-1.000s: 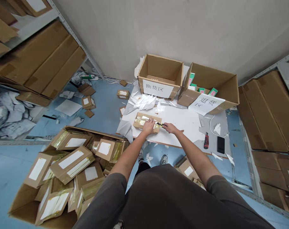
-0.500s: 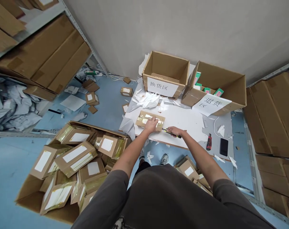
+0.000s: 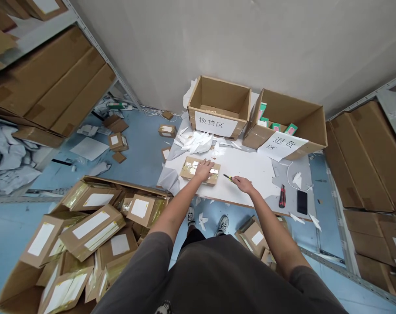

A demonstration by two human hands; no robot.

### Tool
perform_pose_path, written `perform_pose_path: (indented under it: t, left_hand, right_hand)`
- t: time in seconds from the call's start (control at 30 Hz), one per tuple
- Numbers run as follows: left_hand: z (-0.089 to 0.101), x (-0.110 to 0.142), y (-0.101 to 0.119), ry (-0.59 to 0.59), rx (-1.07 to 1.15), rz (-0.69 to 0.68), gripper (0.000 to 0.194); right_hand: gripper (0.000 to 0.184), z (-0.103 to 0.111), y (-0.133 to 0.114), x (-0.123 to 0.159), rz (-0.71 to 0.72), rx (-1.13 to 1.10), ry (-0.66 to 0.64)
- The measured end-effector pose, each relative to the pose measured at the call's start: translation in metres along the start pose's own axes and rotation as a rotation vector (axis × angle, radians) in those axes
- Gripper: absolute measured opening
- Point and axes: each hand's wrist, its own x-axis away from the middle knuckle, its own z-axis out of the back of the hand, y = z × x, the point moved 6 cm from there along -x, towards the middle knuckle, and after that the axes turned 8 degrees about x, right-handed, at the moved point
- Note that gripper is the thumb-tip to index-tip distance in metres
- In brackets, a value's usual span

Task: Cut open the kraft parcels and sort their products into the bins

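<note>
My box [image 3: 189, 168] lies on the white table [image 3: 253, 168], close to the table's front edge. To the right of the box is a wide bare white part where my hands have room to move. Right behind the box there is less room, because torn paper [image 3: 198, 141] lies there in a heap. To the left of the box, a gray sheet [image 3: 170, 176] lies at the table's side edge.

My left hand [image 3: 203, 170] is spread flat on top of the box, not curled round it. My right hand [image 3: 243, 184] is curled round a thin knife [image 3: 228, 178]. Its tip points at the box, with a little gap.

Half a second ago, the tip was right at the box's right end. Now it is off to the right. My left hand has stayed on top.

I count two knives: mine, and a red knife [image 3: 282, 196] well to the right of the box. Past that is one phone [image 3: 302, 202]. Two big boxes [image 3: 225, 96], each with one sign, stand behind the box; the right one shows four green packs [image 3: 276, 127]. Left of the box, one huge box [image 3: 15, 279] holds small boxes [image 3: 89, 231], too piled up to count.
</note>
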Motion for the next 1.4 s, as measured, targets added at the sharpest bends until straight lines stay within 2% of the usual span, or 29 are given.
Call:
perform_pose_path:
  t: [0.17, 0.43, 0.6, 0.73, 0.97, 1.13, 1.23, 1.4]
  left_hand:
    - [-0.013, 0.005, -0.008, 0.066, -0.016, -0.062, 0.062]
    - [-0.035, 0.01, -0.024, 0.144, 0.041, -0.108, 0.051]
    - [-0.04, 0.013, -0.028, 0.163, 0.09, -0.123, 0.043]
    - [-0.041, 0.016, -0.027, 0.17, 0.109, -0.16, 0.045]
    - [-0.047, 0.014, -0.029, 0.176, 0.119, -0.162, 0.044]
    - [-0.045, 0.016, -0.03, 0.325, 0.19, -0.245, 0.035]
    - [-0.044, 0.018, -0.031, 0.41, 0.23, -0.288, 0.033]
    - [-0.045, 0.017, -0.033, 0.418, 0.243, -0.274, 0.034]
  right_hand:
    - [0.027, -0.011, -0.02, -0.004, 0.18, 0.085, 0.125]
    - [0.029, -0.013, -0.041, -0.02, 0.287, 0.284, 0.13]
    - [0.031, -0.007, -0.047, -0.026, 0.348, 0.425, 0.177]
    - [0.033, -0.004, -0.046, -0.027, 0.412, 0.488, 0.199]
    - [0.034, -0.01, -0.044, -0.027, 0.402, 0.463, 0.198]
    - [0.032, -0.016, -0.042, -0.027, 0.366, 0.433, 0.159]
    - [0.033, -0.017, -0.038, -0.025, 0.34, 0.433, 0.182]
    - [0.035, -0.016, -0.034, -0.022, 0.341, 0.445, 0.253]
